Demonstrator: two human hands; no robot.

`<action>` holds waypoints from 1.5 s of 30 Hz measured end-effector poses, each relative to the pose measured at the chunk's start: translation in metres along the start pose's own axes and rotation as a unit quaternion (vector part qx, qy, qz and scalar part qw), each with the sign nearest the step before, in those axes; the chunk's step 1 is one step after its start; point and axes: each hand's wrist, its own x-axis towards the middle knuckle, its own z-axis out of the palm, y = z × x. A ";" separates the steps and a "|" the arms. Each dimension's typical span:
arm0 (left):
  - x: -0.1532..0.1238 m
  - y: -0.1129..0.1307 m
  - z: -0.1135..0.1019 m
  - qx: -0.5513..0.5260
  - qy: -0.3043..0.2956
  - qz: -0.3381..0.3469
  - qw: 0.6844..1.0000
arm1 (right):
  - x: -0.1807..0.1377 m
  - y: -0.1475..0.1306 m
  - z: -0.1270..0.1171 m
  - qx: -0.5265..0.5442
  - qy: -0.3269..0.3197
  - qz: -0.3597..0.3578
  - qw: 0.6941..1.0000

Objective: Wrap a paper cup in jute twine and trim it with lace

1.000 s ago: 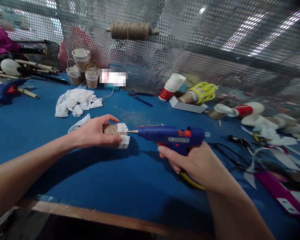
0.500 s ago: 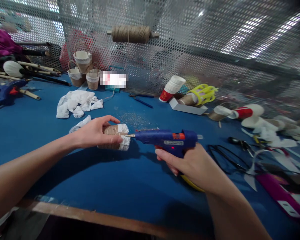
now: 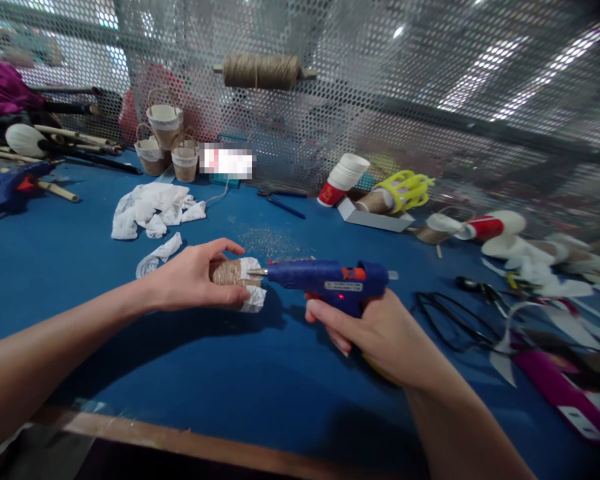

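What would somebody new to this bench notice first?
Probably the blue glue gun in the right hand, its nozzle pointing at the white trim of the twine-wrapped cup in the left hand. Behind them, a big twine spool hangs against the perforated metal screen.

You're in a craft workshop here: glue gun [image 3: 320, 277] right before you, second glue gun [image 3: 13, 190] off to your left, twine spool [image 3: 261, 72] up by the perforated metal panel [image 3: 380, 113], pliers [image 3: 287, 207] and white fabric scraps [image 3: 150, 203] across your blue worktop [image 3: 205, 373].
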 end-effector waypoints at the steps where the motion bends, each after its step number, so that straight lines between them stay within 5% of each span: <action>1: 0.000 0.000 0.000 -0.006 0.000 -0.002 1.000 | 0.000 -0.001 0.000 -0.003 -0.002 0.001 1.000; 45: -0.001 0.003 -0.001 0.018 0.029 0.019 0.999 | -0.002 -0.003 0.001 0.019 0.001 0.018 1.000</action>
